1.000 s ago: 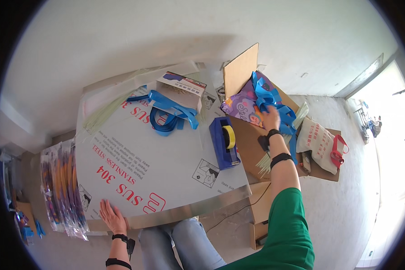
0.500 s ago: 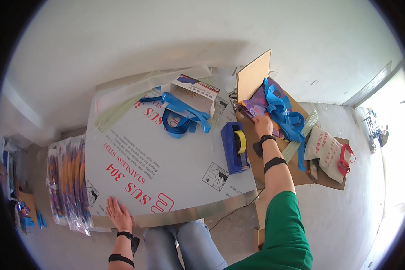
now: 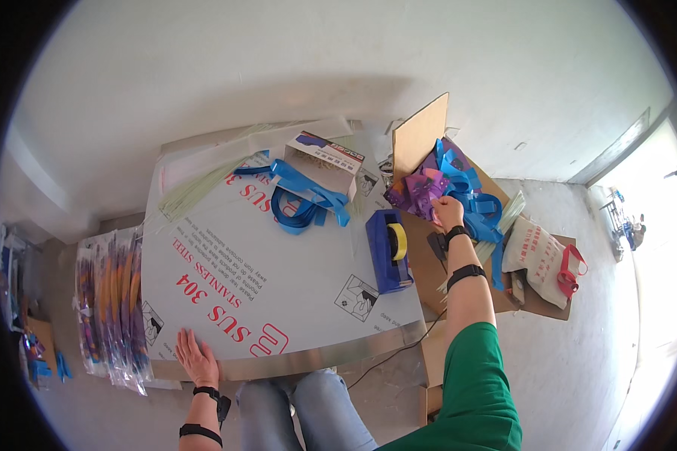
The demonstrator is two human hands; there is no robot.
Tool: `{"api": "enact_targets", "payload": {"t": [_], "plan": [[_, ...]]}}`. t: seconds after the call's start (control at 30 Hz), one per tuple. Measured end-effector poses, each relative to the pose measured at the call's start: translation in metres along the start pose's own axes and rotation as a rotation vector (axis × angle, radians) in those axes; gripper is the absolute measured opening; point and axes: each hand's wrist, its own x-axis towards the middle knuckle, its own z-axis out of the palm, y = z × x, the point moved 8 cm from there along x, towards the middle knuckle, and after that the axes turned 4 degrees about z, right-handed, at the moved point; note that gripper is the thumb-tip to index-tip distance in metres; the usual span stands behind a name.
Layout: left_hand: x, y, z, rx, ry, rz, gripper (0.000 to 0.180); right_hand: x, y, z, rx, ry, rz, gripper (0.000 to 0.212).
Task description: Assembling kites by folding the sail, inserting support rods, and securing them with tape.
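Observation:
My right hand (image 3: 448, 213) reaches over the open cardboard box (image 3: 420, 131) on the right and grips the edge of a purple patterned fabric piece (image 3: 423, 188). Its fingers are pressed together on the cloth. Beside that hand, blue ribbon straps (image 3: 480, 203) lie in loops over the box. My left hand (image 3: 197, 359) lies flat at the table's near left edge, fingers stretched out, holding nothing. It touches the film-covered sheet of the table (image 3: 293, 316).
On the table stand a blue tape dispenser (image 3: 380, 263) with yellow tape and a small carton (image 3: 327, 161) near blue straps (image 3: 308, 192). Pale thin strips (image 3: 203, 184) lie at the back left. Plastic-wrapped packs (image 3: 113, 308) hang at the left edge; a cream bag (image 3: 534, 255) sits far right.
My right hand has shifted slightly right and nearer, and the purple fabric is now lifted and bunched up under it. My left hand stays on the table edge.

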Motion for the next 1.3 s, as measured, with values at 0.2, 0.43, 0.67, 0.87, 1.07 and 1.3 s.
{"api": "enact_targets", "payload": {"t": [0.2, 0.43, 0.67, 0.87, 1.07, 1.3], "plan": [[0.000, 0.000, -0.001, -0.023, -0.008, -0.024, 0.047, 0.003, -0.020, -0.017, -0.294, 0.176, -0.042, 0.024], [0.000, 0.002, -0.003, -0.022, 0.018, 0.018, 0.048, 0.017, -0.058, -0.053, -0.278, 0.204, 0.074, 0.018], [-0.004, -0.002, -0.007, -0.012, 0.025, 0.004, 0.045, 0.026, -0.112, -0.083, -0.574, 0.383, -0.331, 0.016], [0.002, 0.008, 0.001, -0.044, 0.013, 0.021, 0.047, 0.070, -0.107, -0.139, -0.444, 0.346, -0.278, 0.019], [-0.003, -0.003, -0.006, -0.017, 0.013, -0.008, 0.048, 0.046, -0.150, -0.132, -0.342, 0.299, -0.268, 0.017], [0.002, 0.004, 0.001, -0.043, 0.008, -0.010, 0.048, 0.055, -0.155, -0.181, -0.005, 0.484, -0.333, 0.017]]}}
